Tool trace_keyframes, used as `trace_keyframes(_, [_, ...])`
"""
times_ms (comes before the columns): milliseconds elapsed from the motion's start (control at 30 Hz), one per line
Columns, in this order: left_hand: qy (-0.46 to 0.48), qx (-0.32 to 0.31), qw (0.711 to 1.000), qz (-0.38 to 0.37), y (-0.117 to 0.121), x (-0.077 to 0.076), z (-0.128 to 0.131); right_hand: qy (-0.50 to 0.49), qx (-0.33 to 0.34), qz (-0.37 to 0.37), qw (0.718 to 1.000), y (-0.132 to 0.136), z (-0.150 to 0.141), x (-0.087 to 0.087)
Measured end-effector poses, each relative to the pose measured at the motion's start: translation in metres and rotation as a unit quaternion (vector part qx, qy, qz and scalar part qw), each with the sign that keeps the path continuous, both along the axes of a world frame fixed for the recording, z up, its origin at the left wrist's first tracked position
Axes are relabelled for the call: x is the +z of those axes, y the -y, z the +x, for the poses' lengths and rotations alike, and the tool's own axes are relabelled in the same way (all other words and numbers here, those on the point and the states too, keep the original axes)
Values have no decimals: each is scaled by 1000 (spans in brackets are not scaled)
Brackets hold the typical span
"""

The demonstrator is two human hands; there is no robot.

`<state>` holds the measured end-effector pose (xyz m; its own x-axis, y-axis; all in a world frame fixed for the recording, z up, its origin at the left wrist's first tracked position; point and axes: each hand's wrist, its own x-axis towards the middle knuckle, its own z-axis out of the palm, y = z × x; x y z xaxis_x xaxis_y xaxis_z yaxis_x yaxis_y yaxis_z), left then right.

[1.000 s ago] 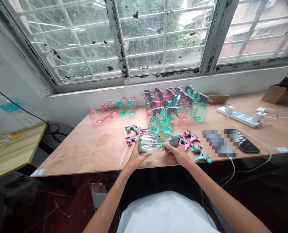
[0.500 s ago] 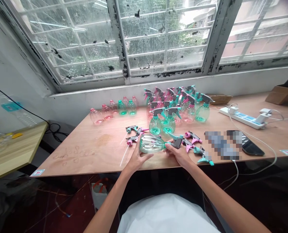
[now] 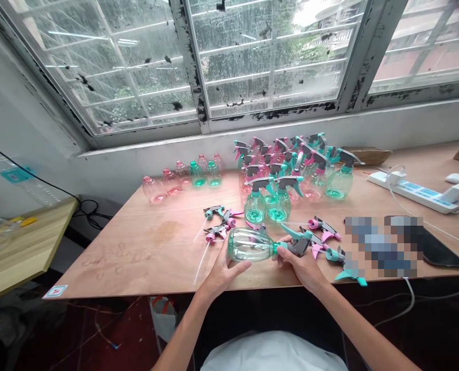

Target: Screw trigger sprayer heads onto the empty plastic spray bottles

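A clear green spray bottle lies sideways between my hands above the table's front edge, its neck pointing right. My left hand is wrapped round the base end, thumb below. At the neck, my right hand grips the turquoise collar of the grey spray head, which sits on the bottle's mouth; whether it is screwed tight I cannot tell. Loose trigger heads lie on both sides: a pink-and-grey one by my left hand, a turquoise one by my right.
Several pink and green bottles without heads, such as a pink one, stand at the back left. A cluster of bottles with spray heads, including a green one, stands behind my hands. A power strip and a dark phone lie right.
The view has shifted, so the table's right-hand things sit further right. Both hands keep hold of the bottle and its spray head, with little visible change in grip.
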<state>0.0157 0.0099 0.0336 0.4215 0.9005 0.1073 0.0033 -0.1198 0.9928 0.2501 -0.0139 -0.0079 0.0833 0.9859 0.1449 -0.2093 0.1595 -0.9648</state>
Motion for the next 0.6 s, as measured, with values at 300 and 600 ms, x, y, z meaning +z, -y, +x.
trace_keyframes(300, [-5,2,1000,-17,2,1,-7,16,9,6,1000,4,1,0])
trace_keyframes(600, [-7,-16,1000,-22,4,-13,-13,29,2,19,999,4,2,-9])
